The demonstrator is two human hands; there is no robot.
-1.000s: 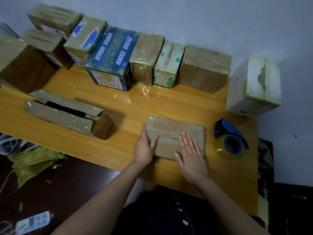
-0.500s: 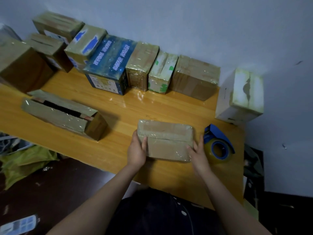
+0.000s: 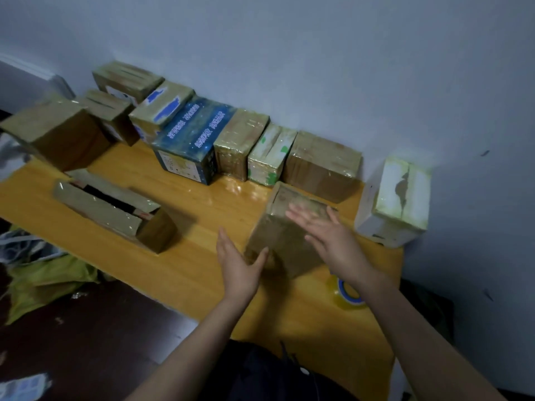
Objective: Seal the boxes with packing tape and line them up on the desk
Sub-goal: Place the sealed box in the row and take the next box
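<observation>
Taped boxes [image 3: 240, 146] are lined along the wall. A sealed brown box [image 3: 278, 241] is pressed just before them by the left hand [image 3: 238, 264] and right hand [image 3: 330, 238]—fingers straight—while a long box [image 3: 113, 209] is left open.

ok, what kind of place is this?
Probably a home or small-office packing station: a row of taped boxes against a plain wall, a wooden desk, and a packing tape roll.

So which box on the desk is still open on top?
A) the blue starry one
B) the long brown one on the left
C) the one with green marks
B: the long brown box shows a dark gap between its two top flaps.
</observation>
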